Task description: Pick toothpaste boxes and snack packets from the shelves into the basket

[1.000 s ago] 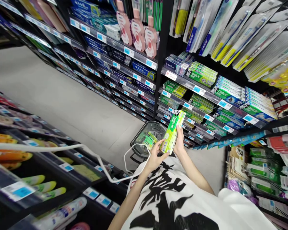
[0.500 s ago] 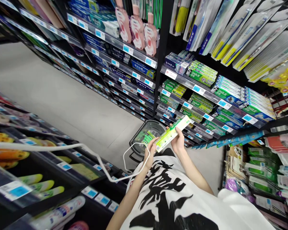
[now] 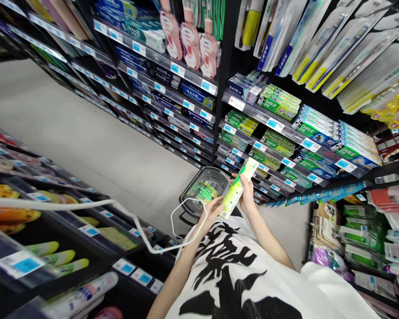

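A big black shelf (image 3: 230, 48) stands ahead. A gray basket (image 3: 190, 182) sits low near it. A green and yellow box (image 3: 238, 190) (its top leans right) is up in front of them. The right hand (image 3: 248, 196) pinches its side; the left hand (image 3: 214, 207) pinches its bottom end. Little price tags (image 3: 346, 165) line the shelf.
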`<action>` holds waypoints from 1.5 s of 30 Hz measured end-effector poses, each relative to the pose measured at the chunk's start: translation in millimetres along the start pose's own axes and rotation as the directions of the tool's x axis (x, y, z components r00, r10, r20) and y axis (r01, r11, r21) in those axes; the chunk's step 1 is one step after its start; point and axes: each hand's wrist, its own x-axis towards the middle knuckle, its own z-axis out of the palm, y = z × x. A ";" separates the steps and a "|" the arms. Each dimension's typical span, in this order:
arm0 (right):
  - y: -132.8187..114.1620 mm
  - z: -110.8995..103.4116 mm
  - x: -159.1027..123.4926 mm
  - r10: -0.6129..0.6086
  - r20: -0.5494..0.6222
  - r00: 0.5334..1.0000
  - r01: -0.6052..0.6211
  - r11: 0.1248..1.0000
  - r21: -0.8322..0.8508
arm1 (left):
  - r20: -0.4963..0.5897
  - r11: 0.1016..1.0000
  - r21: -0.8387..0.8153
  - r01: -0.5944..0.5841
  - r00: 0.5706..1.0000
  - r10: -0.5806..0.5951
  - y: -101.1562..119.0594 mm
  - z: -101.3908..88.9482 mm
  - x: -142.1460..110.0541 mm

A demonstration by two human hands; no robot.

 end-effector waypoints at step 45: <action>33.7 -48.2 13.2 0.389 0.418 0.821 -0.202 0.883 -0.424 | -0.030 0.774 -0.613 0.158 0.974 -0.223 -3.6 2.1 -1.1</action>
